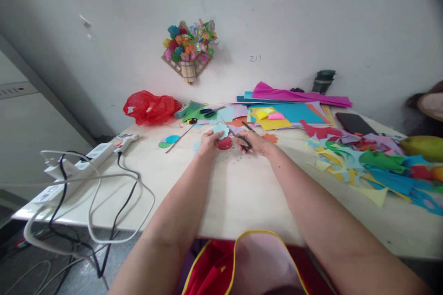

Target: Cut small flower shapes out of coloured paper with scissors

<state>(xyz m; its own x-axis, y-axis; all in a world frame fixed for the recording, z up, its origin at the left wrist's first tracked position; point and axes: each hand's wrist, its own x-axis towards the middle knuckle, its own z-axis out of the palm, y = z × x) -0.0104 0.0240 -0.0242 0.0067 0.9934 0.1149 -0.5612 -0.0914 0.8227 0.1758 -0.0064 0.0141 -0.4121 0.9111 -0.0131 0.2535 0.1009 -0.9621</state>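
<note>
In the middle of the table, my left hand (209, 142) pinches a small light-blue paper cutout (220, 130) with a scalloped edge. My right hand (254, 143) is closed round the dark handles of a pair of scissors (245, 144), whose blades point left toward the cutout's edge. Between the hands lies a red round piece (225, 143), with tiny paper snips on the table below it. An orange paper flower (270, 138) rests just right of my right hand. Green and blue paper circles (172, 139) lie to the left.
A second pair of scissors (210, 113), a red plastic bag (150, 107) and stacked coloured paper (301, 114) line the back. Paper scraps (363, 161) and a phone (356, 123) are on the right. A power strip (74, 173) with trailing cables sits left; a paper-flower basket (188, 53) hangs above.
</note>
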